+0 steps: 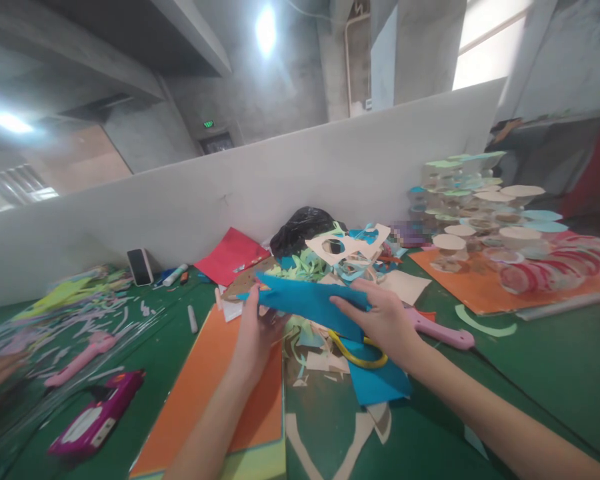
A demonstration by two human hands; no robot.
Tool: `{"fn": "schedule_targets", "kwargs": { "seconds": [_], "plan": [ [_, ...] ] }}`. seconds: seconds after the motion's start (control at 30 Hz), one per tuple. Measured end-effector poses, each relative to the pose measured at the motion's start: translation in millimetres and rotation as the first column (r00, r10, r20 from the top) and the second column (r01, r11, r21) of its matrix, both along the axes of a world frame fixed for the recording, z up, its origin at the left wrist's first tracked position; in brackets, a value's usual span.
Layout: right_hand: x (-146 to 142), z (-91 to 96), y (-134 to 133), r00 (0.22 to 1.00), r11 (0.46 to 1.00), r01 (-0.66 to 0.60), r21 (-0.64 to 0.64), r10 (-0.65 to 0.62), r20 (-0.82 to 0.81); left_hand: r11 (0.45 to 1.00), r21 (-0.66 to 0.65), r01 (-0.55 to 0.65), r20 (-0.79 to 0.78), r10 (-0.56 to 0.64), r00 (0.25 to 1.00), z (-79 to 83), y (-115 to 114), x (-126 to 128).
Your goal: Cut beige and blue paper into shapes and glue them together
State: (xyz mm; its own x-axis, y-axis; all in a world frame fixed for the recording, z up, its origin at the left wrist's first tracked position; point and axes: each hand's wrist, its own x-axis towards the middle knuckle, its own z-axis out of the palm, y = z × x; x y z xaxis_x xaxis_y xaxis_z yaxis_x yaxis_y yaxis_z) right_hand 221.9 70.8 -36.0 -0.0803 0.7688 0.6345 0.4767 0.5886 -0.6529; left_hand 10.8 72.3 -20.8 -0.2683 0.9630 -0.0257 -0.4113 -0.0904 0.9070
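In the head view, a blue sheet of craft paper [305, 301] is held up over a crowded green mat [545, 380]. The two hands are apart, with the sheet spanning the gap between them. Its left end is gripped by the left hand [254, 340], though the fingers are largely hidden behind the paper. Its right part is pinched by the right hand [380, 320], with the fingers [353, 301] laid across the top. The sheet is judged to be light and thin, liable to flex and crease, so it is best held by its edges with both hands.

Directly below are a yellow loop handle [357, 355] and a second blue piece [377, 381]. Just beyond the sheet, paper offcuts are heaped around a cream mask-shaped cut-out [347, 243] and a black plastic bag [300, 230]. A pink-handled tool [440, 331] lies to the right, and an orange card [205, 393] lies beneath the left forearm. This clutter could snag the paper if it were lowered.
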Motion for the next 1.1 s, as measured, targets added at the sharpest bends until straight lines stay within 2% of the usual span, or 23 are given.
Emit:
{"fn": "schedule_targets", "kwargs": {
  "seconds": [0.1, 0.2, 0.33, 0.43, 0.5, 0.63, 0.8, 0.9, 1.0, 1.1],
  "plan": [
    [-2.2, -0.1, -3.0, 0.992, 0.995, -0.1, 0.028, 0.098, 0.075, 0.997, -0.071, -0.032, -0.033, 0.03, 0.999, -1.4, -2.4, 2.3],
    [-6.1, -0.6, -4.8, 0.978, 0.98, -0.2, -0.017, 0.201, 0.062, 0.992, -0.093, -0.089, -0.019, 0.087, 0.996, -1.9, 0.4, -1.3],
    [-9.2, -0.7, -4.0, 0.976, 0.968, -0.18, -0.174, 0.154, -0.153, 0.998, -0.031, -0.059, 0.047, 0.06, 0.997, -1.9, 7.7, -8.9],
    [-7.9, -0.2, -1.1, 0.933, 0.912, -0.26, -0.318, 0.153, -0.325, 0.995, -0.044, -0.085, 0.075, 0.088, 0.993, -2.9, 10.6, -11.9],
    [-6.6, 0.2, 0.6, 0.923, 0.888, -0.295, -0.353, 0.169, -0.347, 0.997, -0.011, -0.075, 0.063, 0.076, 0.995, -4.2, 10.6, -11.8],
    [-10.5, 2.2, -3.4, 0.942, 0.876, -0.313, -0.368, 0.236, -0.24, 0.998, 0.046, -0.039, -0.008, 0.04, 0.999, -4.8, 7.4, -6.4],
    [-30.9, 5.8, -24.3, 0.933, 0.813, -0.359, -0.458, 0.33, -0.146, 0.994, 0.088, 0.064, -0.079, -0.057, 0.995, -0.2, -2.6, 8.1],
    [-39.8, 5.3, -33.4, 0.924, 0.797, -0.376, -0.474, 0.358, -0.132, 0.986, 0.115, 0.124, -0.147, -0.107, 0.983, -5.1, -9.5, 16.3],
    [-42.9, 3.4, -33.2, 0.935, 0.759, -0.356, -0.545, 0.29, -0.206, 0.975, 0.047, 0.217, -0.308, -0.192, 0.932, -16.9, -13.9, 21.6],
    [-44.5, -0.3, -25.6, 0.953, 0.736, -0.286, -0.613, 0.155, -0.259, 0.961, 0.011, 0.275, -0.513, -0.231, 0.827, -25.2, -16.0, 24.8]
  ]
}}
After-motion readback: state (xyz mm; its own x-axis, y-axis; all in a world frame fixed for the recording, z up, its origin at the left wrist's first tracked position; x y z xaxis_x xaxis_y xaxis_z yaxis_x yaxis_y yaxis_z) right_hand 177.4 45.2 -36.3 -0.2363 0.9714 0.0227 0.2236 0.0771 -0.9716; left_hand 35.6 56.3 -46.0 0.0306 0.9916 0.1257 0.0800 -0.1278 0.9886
